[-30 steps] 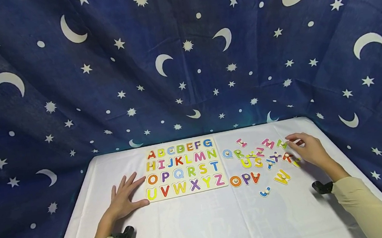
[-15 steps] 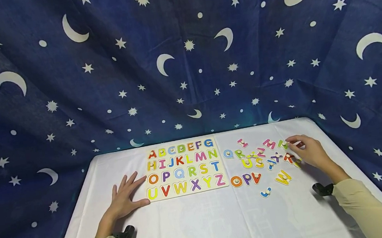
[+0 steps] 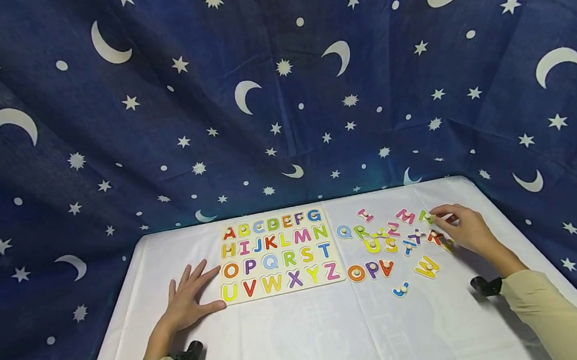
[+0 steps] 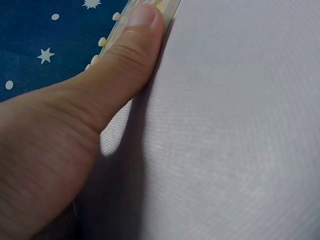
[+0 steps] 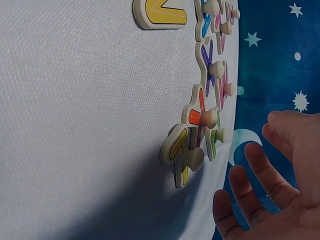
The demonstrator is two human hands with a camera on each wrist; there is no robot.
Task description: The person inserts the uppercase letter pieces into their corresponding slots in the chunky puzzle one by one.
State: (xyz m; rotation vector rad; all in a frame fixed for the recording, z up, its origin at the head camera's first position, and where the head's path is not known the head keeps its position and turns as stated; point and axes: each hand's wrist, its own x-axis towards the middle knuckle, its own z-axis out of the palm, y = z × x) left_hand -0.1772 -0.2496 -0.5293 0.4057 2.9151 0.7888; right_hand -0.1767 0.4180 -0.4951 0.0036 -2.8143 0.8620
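Observation:
My left hand (image 3: 184, 305) lies spread at the left side of a wooden alphabet puzzle board (image 3: 282, 292). Its thumb (image 4: 132, 47) touches the board's near corner, while the other fingers rest at the side edge and on the cloth. My right hand (image 3: 467, 229) hovers at the right end of a scatter of knobbed letter pieces, fingers loosely bent. Its thumb and forefinger are close beside the green letter N (image 3: 426, 218), and nothing shows between them in the right wrist view. Below the hand lie the red letter K (image 3: 435, 239) and a yellow letter piece (image 5: 182, 150).
Knobbed pieces A to H sit in the board; its other slots show printed letters. Between board and right hand lie several loose letters, including an orange O (image 3: 355, 274), a blue J (image 3: 400, 291) and a yellow W-shaped piece (image 3: 427, 268). A starry curtain (image 3: 281, 115) hangs behind the table.
The right hand has shifted very slightly toward the green N. The left hand and the letter pieces stay where they were; the head view sways a little.

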